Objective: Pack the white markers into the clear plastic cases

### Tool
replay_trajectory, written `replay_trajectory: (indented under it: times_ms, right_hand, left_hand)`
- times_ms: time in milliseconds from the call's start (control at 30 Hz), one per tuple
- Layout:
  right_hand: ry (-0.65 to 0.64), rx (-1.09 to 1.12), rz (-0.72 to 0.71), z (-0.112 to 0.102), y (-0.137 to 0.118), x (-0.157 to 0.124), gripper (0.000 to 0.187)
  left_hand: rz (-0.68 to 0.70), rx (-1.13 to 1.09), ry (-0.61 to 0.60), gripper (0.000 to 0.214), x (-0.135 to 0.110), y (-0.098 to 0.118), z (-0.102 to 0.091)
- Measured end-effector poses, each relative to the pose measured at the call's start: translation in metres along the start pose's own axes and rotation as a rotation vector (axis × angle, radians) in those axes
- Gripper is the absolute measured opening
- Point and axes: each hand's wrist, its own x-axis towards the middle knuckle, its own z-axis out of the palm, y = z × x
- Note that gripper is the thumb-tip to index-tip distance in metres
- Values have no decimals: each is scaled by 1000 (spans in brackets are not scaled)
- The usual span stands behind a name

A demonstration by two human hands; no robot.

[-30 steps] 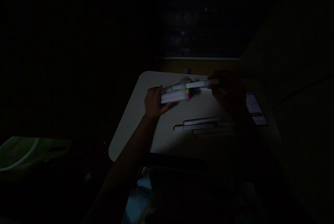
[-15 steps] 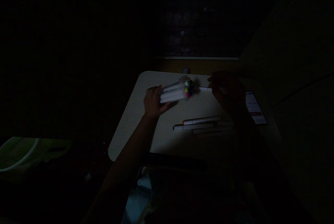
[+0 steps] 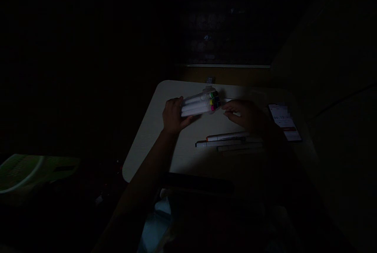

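Note:
My left hand [image 3: 172, 115] is wrapped round the base of a clear plastic marker case [image 3: 196, 104], which it holds tilted above the table, mouth to the right. Several white markers stand inside, their green, yellow, pink and dark ends showing at the mouth. Just right of those ends is my right hand [image 3: 240, 113], its thumb and fingers apart, with nothing visible between them. Behind its fingertips a slim white thing [image 3: 227, 99] shows, partly hidden. Nearer to me, several loose markers [image 3: 225, 142] lie side by side, their right ends in shadow.
The pale table [image 3: 147, 135] has rounded corners. A phone [image 3: 285, 123] with a lit screen lies at its right side. A dark long object [image 3: 200, 182] runs along the near edge. Something green [image 3: 38, 172] is at the far left. The room is very dark.
My right hand has moved left and slightly nearer to me, up to the mouth of the case. More of the phone now shows. My left hand and the case have hardly moved.

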Motion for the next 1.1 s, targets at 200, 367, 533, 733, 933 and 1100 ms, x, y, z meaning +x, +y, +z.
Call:
replay_trajectory:
  times_ms: [200,367,533,733,933,1100]
  right_hand:
    - [-251,-33,122,7,7,-4,25]
    - [-469,-106,222,19,6,-8,37]
    - [-544,-153,220,32,3,-8,39]
    - [-565,-234,234,38,2,-9,36]
    - [-570,-286,230,42,9,-5,36]
    - [-526,-366,169,41,14,-1,33]
  left_hand:
    - [0,11,-21,82,0,0,-1]
    - [1,4,-27,83,-1,-1,0]
    - [39,13,8,80,-1,-1,0]
    - [53,22,9,79,-1,-2,1]
    - [51,19,15,80,-2,-3,2]
    - [57,1,27,80,-2,-4,2]
